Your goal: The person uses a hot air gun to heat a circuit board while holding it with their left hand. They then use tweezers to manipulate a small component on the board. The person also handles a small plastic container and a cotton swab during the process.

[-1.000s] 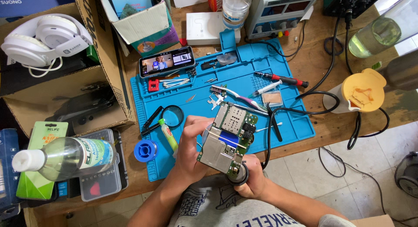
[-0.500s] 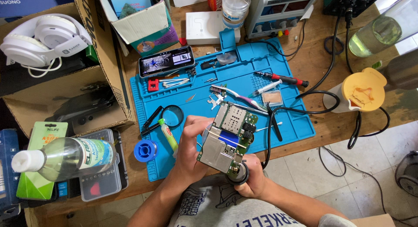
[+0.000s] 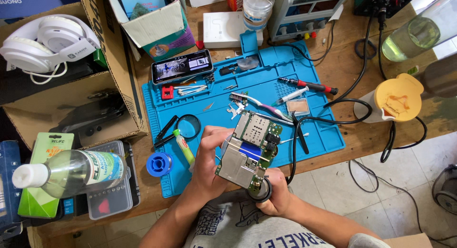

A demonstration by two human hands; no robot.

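My left hand (image 3: 209,162) grips the left edge of a green circuit board (image 3: 250,150) with metal shields, held tilted above the near edge of the blue work mat (image 3: 314,129). My right hand (image 3: 276,195) is under the board's lower end, closed on a black round-ended tool (image 3: 261,191) whose dark cable (image 3: 295,148) runs up over the mat. The tool's tip is hidden behind the board.
On the mat lie a lit phone (image 3: 182,66), a magnifier (image 3: 188,126), a green tube (image 3: 183,145), tweezers, a toothbrush and a red-handled screwdriver (image 3: 309,85). A solder spool (image 3: 158,163), plastic bottle (image 3: 71,172), cardboard box with headphones (image 3: 45,45) and a yellow-lidded container (image 3: 397,98) surround it.
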